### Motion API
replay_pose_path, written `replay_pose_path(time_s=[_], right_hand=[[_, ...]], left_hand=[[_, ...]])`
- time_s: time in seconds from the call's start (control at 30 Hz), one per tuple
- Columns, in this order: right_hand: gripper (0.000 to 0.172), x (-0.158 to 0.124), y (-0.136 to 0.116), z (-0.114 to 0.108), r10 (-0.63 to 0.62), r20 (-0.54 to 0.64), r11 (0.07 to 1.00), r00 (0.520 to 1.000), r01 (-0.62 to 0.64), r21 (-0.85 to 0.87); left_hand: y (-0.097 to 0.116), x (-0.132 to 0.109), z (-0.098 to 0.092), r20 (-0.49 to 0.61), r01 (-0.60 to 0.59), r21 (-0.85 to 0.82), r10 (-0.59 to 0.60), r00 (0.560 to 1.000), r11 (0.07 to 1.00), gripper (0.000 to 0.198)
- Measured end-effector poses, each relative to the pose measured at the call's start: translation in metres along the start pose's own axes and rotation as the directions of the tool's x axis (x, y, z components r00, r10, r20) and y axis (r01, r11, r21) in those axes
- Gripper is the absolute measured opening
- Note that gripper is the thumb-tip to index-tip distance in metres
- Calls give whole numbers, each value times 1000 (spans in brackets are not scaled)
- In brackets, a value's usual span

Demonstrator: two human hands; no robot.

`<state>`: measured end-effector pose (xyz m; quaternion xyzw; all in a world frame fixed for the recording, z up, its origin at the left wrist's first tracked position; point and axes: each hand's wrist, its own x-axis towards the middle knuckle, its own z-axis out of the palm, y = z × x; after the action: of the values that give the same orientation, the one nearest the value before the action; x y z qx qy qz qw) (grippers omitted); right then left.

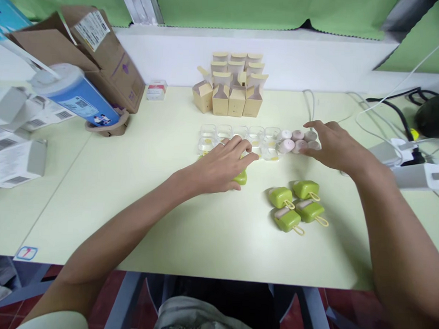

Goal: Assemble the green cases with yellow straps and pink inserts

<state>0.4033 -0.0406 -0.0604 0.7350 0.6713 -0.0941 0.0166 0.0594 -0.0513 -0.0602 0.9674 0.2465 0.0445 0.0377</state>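
Observation:
My left hand is bent palm down over the table, its thumb and fingers around a small glossy green case; the palm hides most of it. More green shows beyond its knuckles. Behind it stand two rows of clear plastic cups, some with yellow at the bottom. My right hand is at the right end of those rows, thumb and forefinger apart around several pale pink rounded pieces; whether it touches them I cannot tell. Several green cases with yellow loops lie nearer me, some with a pale pink part showing.
Small open cardboard boxes stand in rows by the wall. At the left are a large carton, a blue cup in a holder, and white boxes. White adapters and cables lie at the right. A small red-and-white box sits behind.

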Motion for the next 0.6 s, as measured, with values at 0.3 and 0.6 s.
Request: replay_pose_path(time_s=[0.3, 0.6], right_hand=[[62, -28, -16, -18, -164, -67, 980, 984, 154, -128], [26, -83, -82, 0, -430, 331, 865, 840, 488, -117]], left_hand=[[-11, -4, -9, -159, 17, -96, -32, 987, 995, 59], [-16, -3, -20, -356, 26, -180, -90, 930, 983, 37]])
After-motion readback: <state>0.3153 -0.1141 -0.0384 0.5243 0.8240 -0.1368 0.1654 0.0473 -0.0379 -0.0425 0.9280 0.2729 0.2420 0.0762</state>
